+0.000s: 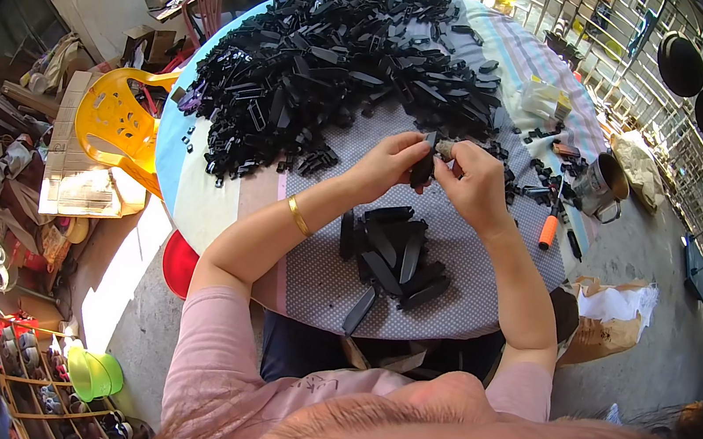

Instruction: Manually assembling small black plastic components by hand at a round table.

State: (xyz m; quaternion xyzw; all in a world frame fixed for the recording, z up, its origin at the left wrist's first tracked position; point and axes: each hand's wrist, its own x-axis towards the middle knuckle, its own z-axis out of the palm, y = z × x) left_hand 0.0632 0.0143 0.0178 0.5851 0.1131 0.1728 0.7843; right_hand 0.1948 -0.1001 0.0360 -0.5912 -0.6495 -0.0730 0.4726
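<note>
Over the middle of the round table, my left hand (396,165) is closed on a dark, elongated plastic piece (421,172). Close beside it, my right hand (472,180) is closed, its fingertips meeting the same piece. Something small and greyish shows at the right fingertips, too small to name. A large heap of black plastic pieces (317,73) spreads behind my hands, long flat ones mixed with small blocky ones. Nearer to me, below my wrists, lies a smaller pile of long black pieces (391,256).
The cloth-covered table (308,276) also bears an orange-handled screwdriver (549,231), a metal mug (602,183) and a clear plastic bag (545,100) at the right. A yellow chair (121,118) and red stool (179,264) stand left. A paper sack (603,328) is at the right.
</note>
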